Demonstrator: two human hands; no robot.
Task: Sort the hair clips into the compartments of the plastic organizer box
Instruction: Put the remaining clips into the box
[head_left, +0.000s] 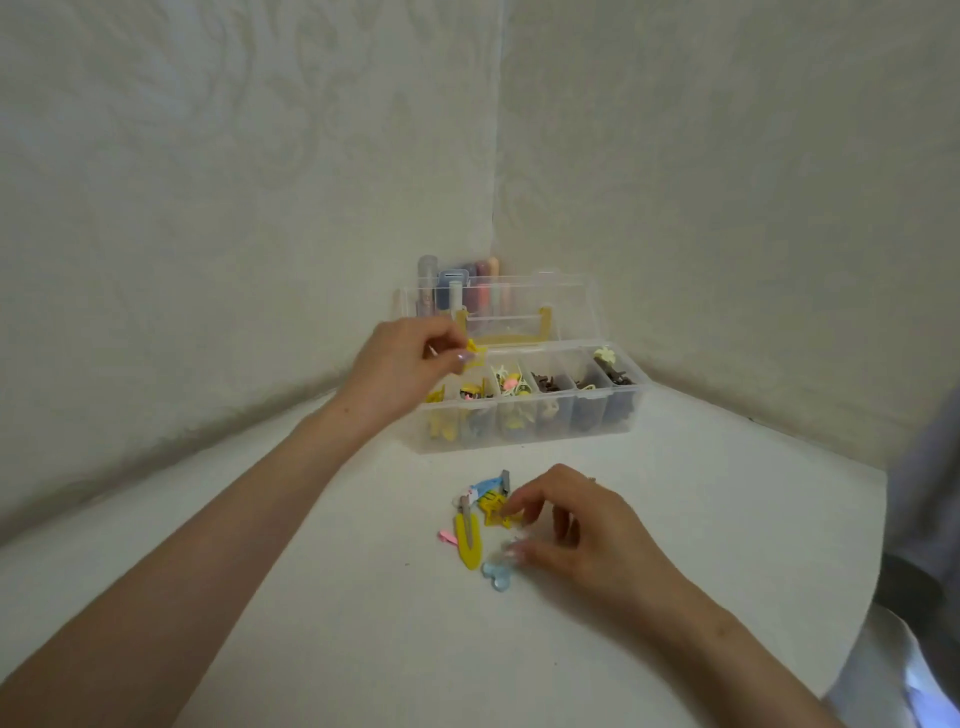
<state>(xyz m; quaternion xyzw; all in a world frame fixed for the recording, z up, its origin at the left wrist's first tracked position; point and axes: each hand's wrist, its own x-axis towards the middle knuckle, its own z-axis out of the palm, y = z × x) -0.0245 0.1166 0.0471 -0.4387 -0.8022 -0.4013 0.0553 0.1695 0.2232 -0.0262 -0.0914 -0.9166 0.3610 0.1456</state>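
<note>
Clear plastic organizer box (524, 428) stood open at the centre of the frame, pushed into the corner where two pale walls met, with its lid (566, 301) leaning back. Its row of narrow compartments held clips, yellow ones toward the left and dark brown ones toward the right.

Both hands were at work, well apart. The left hand (410, 364) hovered over the box's left end, thumb and finger pinching a yellow clip (475, 357) just above the compartments. Below centre, the right hand (576, 525) reached with curled fingers into the loose clips (483, 512) lying on the white desk (311, 623). Whether it had closed on one could not be told.

The pinch on the yellow clip looked slight, so it might slip and drop into a neighbouring compartment, since the dividers sat close together. With attention split between the hands, the right fingers might also scatter the pile, pushing the pale blue clip (496, 570) aside.
</note>
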